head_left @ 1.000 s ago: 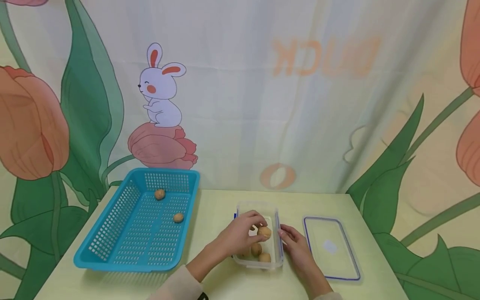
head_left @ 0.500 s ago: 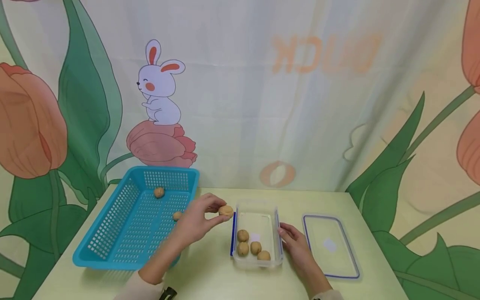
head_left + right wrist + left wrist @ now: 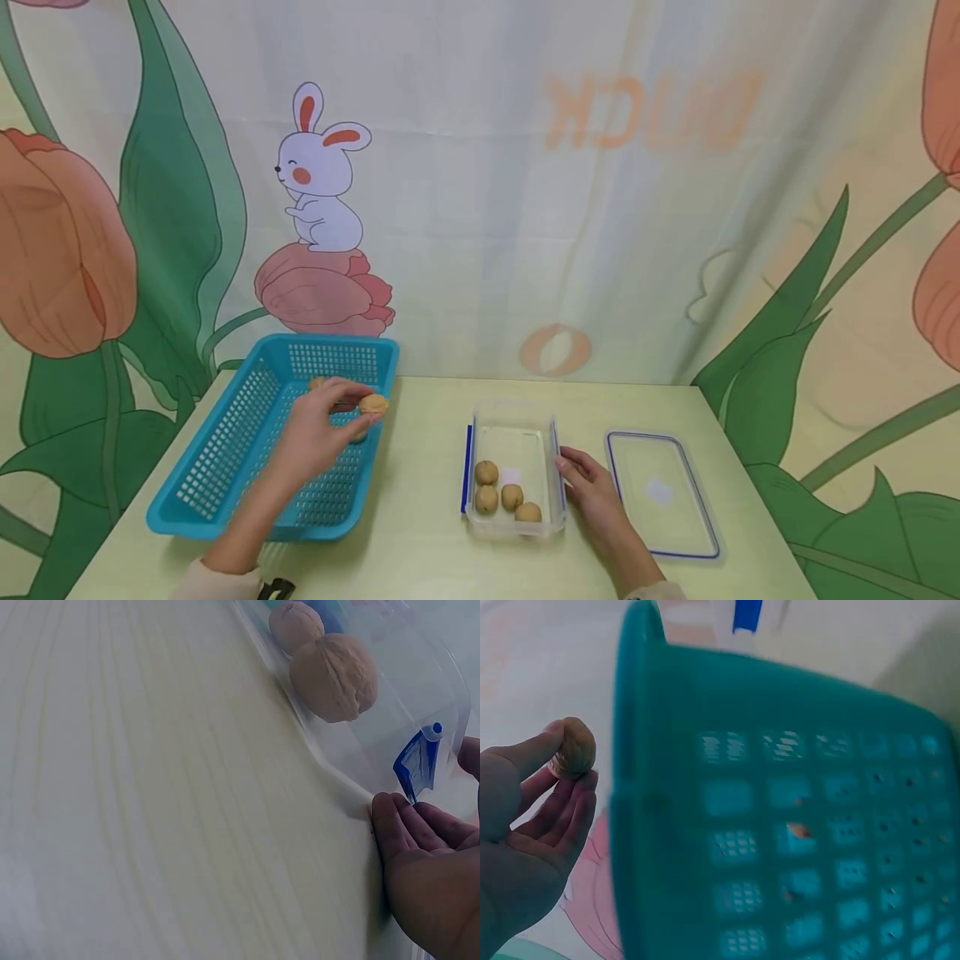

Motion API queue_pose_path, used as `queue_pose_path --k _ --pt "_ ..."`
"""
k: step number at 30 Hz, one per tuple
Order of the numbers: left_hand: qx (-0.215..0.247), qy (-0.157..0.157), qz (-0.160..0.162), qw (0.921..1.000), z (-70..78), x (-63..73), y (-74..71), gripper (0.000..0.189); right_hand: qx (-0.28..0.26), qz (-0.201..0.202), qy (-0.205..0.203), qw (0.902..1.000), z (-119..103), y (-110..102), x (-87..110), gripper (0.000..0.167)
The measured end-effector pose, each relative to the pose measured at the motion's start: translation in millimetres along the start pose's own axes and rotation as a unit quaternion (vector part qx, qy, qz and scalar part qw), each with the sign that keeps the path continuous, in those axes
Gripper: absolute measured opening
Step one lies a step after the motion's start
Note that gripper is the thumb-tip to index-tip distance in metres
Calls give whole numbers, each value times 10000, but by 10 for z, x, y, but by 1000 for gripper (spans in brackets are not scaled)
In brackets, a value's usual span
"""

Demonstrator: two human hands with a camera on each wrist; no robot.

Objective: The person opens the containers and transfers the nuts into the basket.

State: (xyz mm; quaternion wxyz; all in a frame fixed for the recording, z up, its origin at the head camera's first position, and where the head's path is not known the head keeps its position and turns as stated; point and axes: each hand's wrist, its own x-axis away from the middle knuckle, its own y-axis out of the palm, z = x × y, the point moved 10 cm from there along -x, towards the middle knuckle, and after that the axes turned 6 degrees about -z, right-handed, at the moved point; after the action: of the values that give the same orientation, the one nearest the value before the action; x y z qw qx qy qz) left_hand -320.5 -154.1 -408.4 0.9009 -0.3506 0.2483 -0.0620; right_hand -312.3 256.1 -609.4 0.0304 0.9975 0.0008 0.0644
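L hand [image 3: 313, 429] pinches walnut [image 3: 373, 405] by rt rim of basket [image 3: 217, 531], long axis approx sideways! R hand [image 3: 597, 502] grips clear box [image 3: 517, 446], lengthwise front-to-back.

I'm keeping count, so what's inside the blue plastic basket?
A round brown walnut shows, partly covered by the left hand; what seems a second walnut peeks out. Anything behind that hand and forearm is hidden.

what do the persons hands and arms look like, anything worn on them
Both the left hand and right hand are bare, with no gloves visible. The left sleeve and right sleeve are pale beige, ending partway up the forearms. A small black item shows beside the left cuff; its details are unclear.
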Motion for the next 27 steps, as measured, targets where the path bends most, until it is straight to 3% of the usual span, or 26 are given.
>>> queue_pose_path --k 5,14,27 --pt "-153 -329 37 9993 -290 50 -111 35 19 -12 -26 10000 -15 1 4 54" --pt "-310 -811 -133 9961 -754 135 -145 37 17 2 12 10000 11 5 5 56" --pt "-391 -1191 -298 9917 -1083 170 -60 39 33 33 -62 10000 9 -21 -2 54"
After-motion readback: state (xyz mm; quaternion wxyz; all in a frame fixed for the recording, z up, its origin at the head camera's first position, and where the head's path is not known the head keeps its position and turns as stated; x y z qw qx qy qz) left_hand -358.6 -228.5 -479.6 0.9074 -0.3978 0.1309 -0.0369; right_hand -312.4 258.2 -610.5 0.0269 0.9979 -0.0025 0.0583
